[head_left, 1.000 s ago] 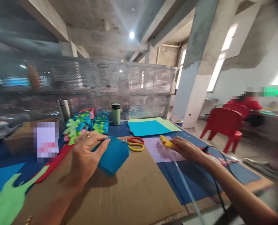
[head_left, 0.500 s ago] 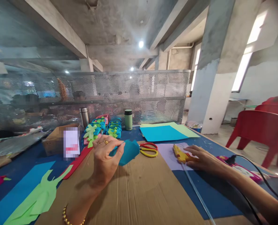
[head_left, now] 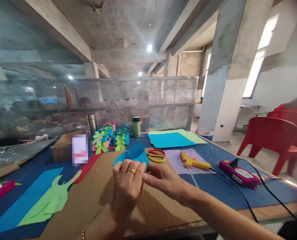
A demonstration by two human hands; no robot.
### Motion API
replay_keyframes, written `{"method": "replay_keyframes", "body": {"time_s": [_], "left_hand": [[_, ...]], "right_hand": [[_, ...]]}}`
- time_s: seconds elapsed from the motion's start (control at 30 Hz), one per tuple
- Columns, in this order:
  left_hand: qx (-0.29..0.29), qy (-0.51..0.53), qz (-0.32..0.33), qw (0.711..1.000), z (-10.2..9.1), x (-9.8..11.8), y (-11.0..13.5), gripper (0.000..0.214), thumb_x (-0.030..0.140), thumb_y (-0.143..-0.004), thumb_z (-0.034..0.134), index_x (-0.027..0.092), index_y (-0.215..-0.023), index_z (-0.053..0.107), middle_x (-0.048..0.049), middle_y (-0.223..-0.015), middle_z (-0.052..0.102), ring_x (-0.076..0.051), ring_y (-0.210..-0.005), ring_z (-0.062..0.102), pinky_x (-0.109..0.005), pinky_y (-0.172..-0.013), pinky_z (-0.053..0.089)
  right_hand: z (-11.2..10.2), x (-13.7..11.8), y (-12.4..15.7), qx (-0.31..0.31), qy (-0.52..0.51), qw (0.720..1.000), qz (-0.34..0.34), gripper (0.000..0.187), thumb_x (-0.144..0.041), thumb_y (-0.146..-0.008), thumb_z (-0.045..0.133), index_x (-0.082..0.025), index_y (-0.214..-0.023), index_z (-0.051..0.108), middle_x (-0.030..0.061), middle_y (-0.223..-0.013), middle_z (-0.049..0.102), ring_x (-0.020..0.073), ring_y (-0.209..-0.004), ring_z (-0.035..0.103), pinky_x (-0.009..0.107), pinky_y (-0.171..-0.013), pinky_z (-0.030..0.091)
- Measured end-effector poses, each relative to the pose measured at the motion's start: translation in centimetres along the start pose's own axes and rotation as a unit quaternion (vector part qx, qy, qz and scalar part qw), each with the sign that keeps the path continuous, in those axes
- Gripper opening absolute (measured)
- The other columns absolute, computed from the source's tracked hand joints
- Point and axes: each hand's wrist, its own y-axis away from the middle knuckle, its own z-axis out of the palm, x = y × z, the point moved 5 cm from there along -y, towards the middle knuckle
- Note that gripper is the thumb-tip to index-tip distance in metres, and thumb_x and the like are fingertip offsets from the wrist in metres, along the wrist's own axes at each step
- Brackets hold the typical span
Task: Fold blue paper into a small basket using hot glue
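Head view: L hand (head_left: 127,186) closed round blue foam piece (head_left: 133,153), held above cardboard sheet (head_left: 93,200) at centre. R hand (head_left: 160,180) has quit the yellow glue gun (head_left: 192,162), now lying free at 2 o'clock, and pinches the piece's lower edge beside L fingers. Both hands thus on the piece. Scissors (head_left: 155,156) at 1 o'clock, untouched

Left hand (head_left: 128,186) curled shut, right hand (head_left: 160,178) touching it.

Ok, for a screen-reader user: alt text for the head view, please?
The left hand grips a curled blue craft sheet over a cardboard sheet, the right hand meeting it at the fingertips. Behind lie red-and-yellow scissors, a yellow glue gun and stacked blue-green cutouts.
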Motion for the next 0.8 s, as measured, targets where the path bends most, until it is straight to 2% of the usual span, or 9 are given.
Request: {"method": "replay_keyframes", "body": {"time_s": [0.13,0.27,0.43,0.5,0.57,0.63,0.7,0.73,0.8], "left_hand": [[0.004,0.019,-0.046,0.999,0.0,0.9,1.4,0.024,0.013,-0.092,0.063,0.014,-0.116,0.064,-0.0097,-0.093,0.070,-0.023,-0.084,0.063,-0.041,-0.081,0.042],[-0.003,0.034,-0.055,0.998,-0.9,2.2,1.3,0.032,0.013,-0.092,0.059,0.011,-0.125,0.058,-0.0153,-0.106,0.070,-0.027,-0.095,0.064,-0.044,-0.085,0.050],[-0.039,0.103,0.007,0.994,-6.1,3.4,0.6,0.046,0.013,-0.091,0.057,0.021,-0.136,0.053,-0.0143,-0.116,0.070,-0.028,-0.105,0.066,-0.042,-0.085,0.057],[0.014,0.086,-0.028,0.996,-9.1,1.8,-0.1,0.040,0.016,-0.090,0.056,0.034,-0.126,0.061,-0.0076,-0.108,0.072,-0.028,-0.101,0.067,-0.045,-0.082,0.058],[0.062,0.082,-0.104,0.989,-10.8,-1.3,-0.9,0.032,0.017,-0.090,0.054,0.035,-0.114,0.067,-0.0050,-0.106,0.072,-0.026,-0.099,0.067,-0.043,-0.082,0.058],[0.059,0.130,-0.212,0.967,-10.1,-5.1,-1.3,0.018,0.022,-0.092,0.056,0.029,-0.102,0.070,-0.0041,-0.100,0.073,-0.022,-0.092,0.069,-0.039,-0.084,0.059],[-0.029,0.234,-0.307,0.922,-6.8,-8.2,-0.9,0.020,0.033,-0.094,0.055,0.023,-0.098,0.073,-0.0068,-0.093,0.076,-0.022,-0.083,0.072,-0.035,-0.075,0.061],[-0.103,0.299,-0.335,0.888,-4.6,-9.0,-0.4,0.025,0.037,-0.094,0.055,0.021,-0.096,0.074,-0.0082,-0.090,0.077,-0.022,-0.078,0.073,-0.034,-0.068,0.062],[-0.247,0.422,-0.391,0.780,-0.6,-9.0,1.5,0.031,0.040,-0.096,0.050,0.020,-0.099,0.074,-0.0104,-0.092,0.077,-0.022,-0.074,0.074,-0.035,-0.063,0.062]], "right_hand": [[0.6,1.4,0.3,0.035,-0.147,0.988,0.023,0.030,-0.043,-0.092,0.065,-0.018,-0.106,0.072,0.0035,-0.096,0.068,0.0193,-0.096,0.059,0.034,-0.094,0.045],[0.9,1.9,0.6,0.054,-0.251,0.965,0.051,0.025,-0.039,-0.090,0.070,-0.018,-0.103,0.075,0.0046,-0.091,0.069,0.0173,-0.087,0.061,0.034,-0.089,0.045],[0.1,2.6,1.2,0.103,-0.291,0.946,0.099,0.023,-0.037,-0.079,0.081,-0.016,-0.083,0.075,0.0024,-0.078,0.067,0.0120,-0.069,0.056,0.027,-0.073,0.046],[-0.6,2.7,1.6,0.117,-0.281,0.946,0.114,0.026,-0.038,-0.076,0.083,-0.015,-0.075,0.072,0.0004,-0.070,0.063,0.0103,-0.063,0.053,0.024,-0.064,0.043],[-1.4,2.8,1.8,0.115,-0.272,0.948,0.119,0.026,-0.038,-0.076,0.083,-0.015,-0.073,0.070,-0.0012,-0.066,0.061,0.0095,-0.060,0.051,0.024,-0.061,0.041],[-2.1,2.9,1.8,0.102,-0.254,0.953,0.129,0.026,-0.038,-0.076,0.082,-0.016,-0.075,0.069,-0.0016,-0.066,0.061,0.0097,-0.061,0.052,0.024,-0.063,0.042],[-2.7,3.4,1.6,0.093,-0.216,0.960,0.150,0.028,-0.039,-0.074,0.082,-0.015,-0.075,0.069,-0.0010,-0.067,0.061,0.0099,-0.061,0.053,0.025,-0.063,0.043],[-2.9,3.8,1.5,0.092,-0.189,0.964,0.164,0.030,-0.041,-0.073,0.082,-0.015,-0.074,0.068,-0.0009,-0.066,0.061,0.0097,-0.060,0.053,0.024,-0.062,0.042],[-3.3,4.9,1.1,0.084,-0.115,0.971,0.194,0.034,-0.046,-0.071,0.080,-0.014,-0.073,0.066,-0.0010,-0.064,0.060,0.0091,-0.057,0.051,0.024,-0.058,0.041]]}}
